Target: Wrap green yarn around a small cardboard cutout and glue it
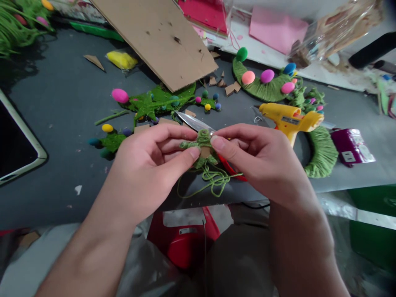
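Observation:
Between my two hands is a small cardboard star [205, 152], partly wrapped in green yarn. My left hand [151, 161] pinches its left side with thumb and fingers. On the other side, my right hand [256, 156] grips its upper right, the thumb close to a wrapped point. Loose green yarn [216, 180] hangs in loops below the star. Behind it lie scissors [193, 122] with the blade pointing up-left and red handles partly hidden by my right hand. A yellow glue gun [286, 117] rests beyond my right hand.
A cardboard sheet [161, 41] slants across the back. Green yarn-wrapped stars [154, 103] with coloured balls lie behind my left hand. A green wreath [262, 84] with balls is at back right, a plain wreath [324, 154] at right. A tablet-like device [18, 140] lies left.

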Available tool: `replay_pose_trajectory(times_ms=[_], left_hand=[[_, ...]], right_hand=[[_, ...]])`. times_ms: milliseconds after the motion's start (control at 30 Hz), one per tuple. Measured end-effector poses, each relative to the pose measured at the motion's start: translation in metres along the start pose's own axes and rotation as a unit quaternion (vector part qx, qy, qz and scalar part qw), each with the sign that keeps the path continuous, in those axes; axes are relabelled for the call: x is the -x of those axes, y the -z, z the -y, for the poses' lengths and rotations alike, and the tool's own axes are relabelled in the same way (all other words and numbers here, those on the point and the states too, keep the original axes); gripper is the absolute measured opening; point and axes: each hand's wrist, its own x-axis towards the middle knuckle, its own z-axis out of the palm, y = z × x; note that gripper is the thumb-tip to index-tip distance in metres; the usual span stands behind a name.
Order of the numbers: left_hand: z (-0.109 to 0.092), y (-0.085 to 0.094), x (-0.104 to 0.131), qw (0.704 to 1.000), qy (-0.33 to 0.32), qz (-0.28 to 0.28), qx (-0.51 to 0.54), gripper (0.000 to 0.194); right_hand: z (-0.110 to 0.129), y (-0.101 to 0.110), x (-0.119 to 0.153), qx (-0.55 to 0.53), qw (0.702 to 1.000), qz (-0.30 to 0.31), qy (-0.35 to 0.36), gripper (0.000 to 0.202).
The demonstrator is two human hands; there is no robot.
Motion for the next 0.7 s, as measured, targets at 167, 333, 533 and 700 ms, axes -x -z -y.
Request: replay_pose_trajectory(times_ms=[167,333,533,700], left_hand=[[-0.002,0.0,0.001,1.0,0.01,0.012,0.001,0.021],[-0.002,0.001,0.001,1.0,0.014,0.024,0.003,0.022],[-0.001,0.002,0.001,1.0,-0.013,0.003,0.004,0.019],[0.001,0.003,0.001,1.0,-0.011,0.0,0.023,0.025]], right_hand=[[-0.006,-0.008,0.002,0.039,0.999,-0.026,0.027,0.033],[-0.005,-0.01,0.005,0.089,0.995,-0.01,0.044,0.034],[0.003,0.0,0.003,0.04,0.998,0.008,0.037,0.047],[0.001,0.003,0.002,0.05,0.998,0.017,0.036,0.036]])
